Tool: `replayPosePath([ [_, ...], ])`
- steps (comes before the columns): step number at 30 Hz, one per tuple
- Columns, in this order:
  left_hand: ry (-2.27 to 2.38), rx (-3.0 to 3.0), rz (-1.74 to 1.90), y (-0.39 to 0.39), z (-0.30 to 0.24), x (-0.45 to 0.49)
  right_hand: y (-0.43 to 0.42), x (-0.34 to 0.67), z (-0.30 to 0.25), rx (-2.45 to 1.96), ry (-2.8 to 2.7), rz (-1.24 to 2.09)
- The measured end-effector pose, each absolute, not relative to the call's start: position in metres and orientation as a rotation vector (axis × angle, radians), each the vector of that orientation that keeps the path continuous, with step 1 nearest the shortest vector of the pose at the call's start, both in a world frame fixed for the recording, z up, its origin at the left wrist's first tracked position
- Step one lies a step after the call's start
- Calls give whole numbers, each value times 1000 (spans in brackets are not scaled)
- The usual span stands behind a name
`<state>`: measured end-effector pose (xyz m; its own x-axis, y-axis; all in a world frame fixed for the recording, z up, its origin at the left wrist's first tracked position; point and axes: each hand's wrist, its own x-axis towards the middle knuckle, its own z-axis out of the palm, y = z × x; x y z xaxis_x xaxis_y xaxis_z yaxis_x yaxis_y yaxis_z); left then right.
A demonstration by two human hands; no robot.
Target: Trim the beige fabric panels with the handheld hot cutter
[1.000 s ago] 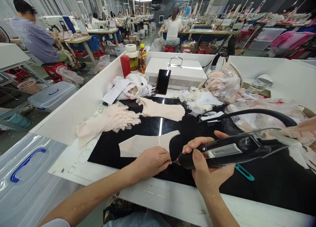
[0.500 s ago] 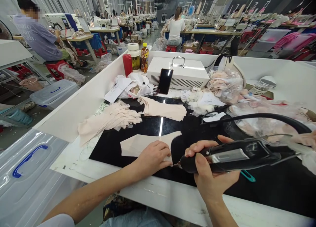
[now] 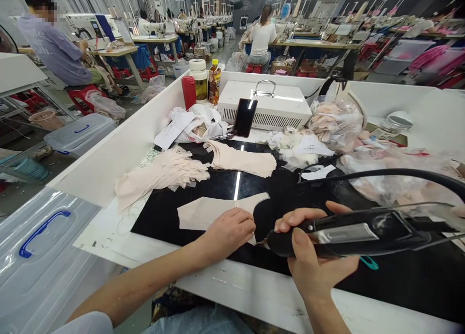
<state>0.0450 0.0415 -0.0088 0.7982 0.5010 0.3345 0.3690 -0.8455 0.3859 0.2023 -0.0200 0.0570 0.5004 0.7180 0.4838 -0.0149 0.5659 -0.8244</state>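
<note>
My left hand [image 3: 232,233] is closed, with its fingers bunched on the right end of a beige fabric piece [image 3: 198,213] lying flat on the black work surface [image 3: 221,187]. My right hand [image 3: 312,256] grips a black handheld electric tool [image 3: 352,232] with a clear window and a cable at its back. The tool's thin metal tip points left and meets the lower right corner of the fabric, close to my left fingertips. Whether the tip presses into the cloth I cannot tell. Under the tool, part of a teal object [image 3: 369,262] shows.
Stacked beige pieces [image 3: 243,160] and a fanned pile [image 3: 162,174] lie behind and left. A phone [image 3: 245,117] leans on a white vented box [image 3: 269,103]. Plastic bags of fabric [image 3: 395,167] fill the right. The black cable [image 3: 392,171] arches above the tool. Co-workers sit farther back.
My right hand and the tool have shifted slightly right in the picture. My left hand stays on the fabric, almost unmoved. The view has tilted a little.
</note>
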Motion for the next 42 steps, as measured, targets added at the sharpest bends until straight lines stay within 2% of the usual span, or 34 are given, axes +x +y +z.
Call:
replayPosePath([
  [42,653,2742,672,41,-12,44,-14,201,60,-882,-926,499],
])
